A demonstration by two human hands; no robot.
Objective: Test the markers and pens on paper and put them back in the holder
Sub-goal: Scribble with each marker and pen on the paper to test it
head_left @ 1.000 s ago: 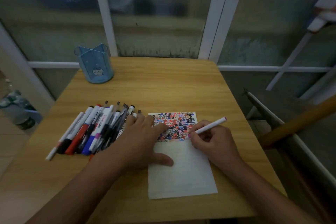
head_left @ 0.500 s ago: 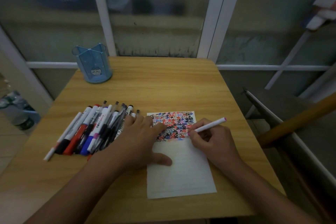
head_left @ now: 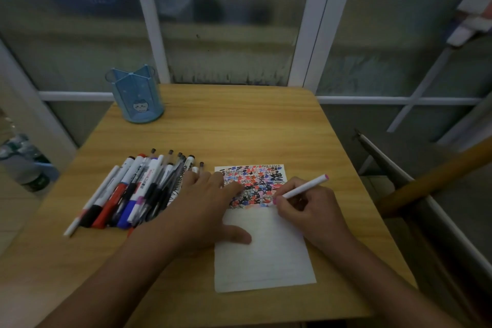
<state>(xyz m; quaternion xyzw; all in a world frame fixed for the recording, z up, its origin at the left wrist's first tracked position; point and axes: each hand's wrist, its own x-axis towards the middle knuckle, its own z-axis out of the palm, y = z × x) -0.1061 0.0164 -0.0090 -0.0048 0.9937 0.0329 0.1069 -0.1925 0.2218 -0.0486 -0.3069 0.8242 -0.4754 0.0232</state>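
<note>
A white sheet of paper (head_left: 263,255) lies on the wooden table (head_left: 239,130), its upper part covered with red, blue, black and pink scribbles. My right hand (head_left: 308,210) grips a white pen with a pink tip (head_left: 306,189), the tip touching the paper at the lower right of the scribbles. My left hand (head_left: 207,210) presses flat on the paper's left edge, fingers spread. A pile of several markers and pens (head_left: 133,192) lies to the left of the paper. The blue pen holder (head_left: 135,96) stands upright at the table's far left corner with nothing showing above its rim.
A white-framed window runs behind the table. A wooden rail (head_left: 436,176) and a metal bar slant in at the right. A plastic water bottle (head_left: 24,162) stands on the floor at the left, off the table.
The pen tip stays at the scribbled area with only slight shifts of my right hand. My left hand keeps pressing the paper. The view has drifted a little.
</note>
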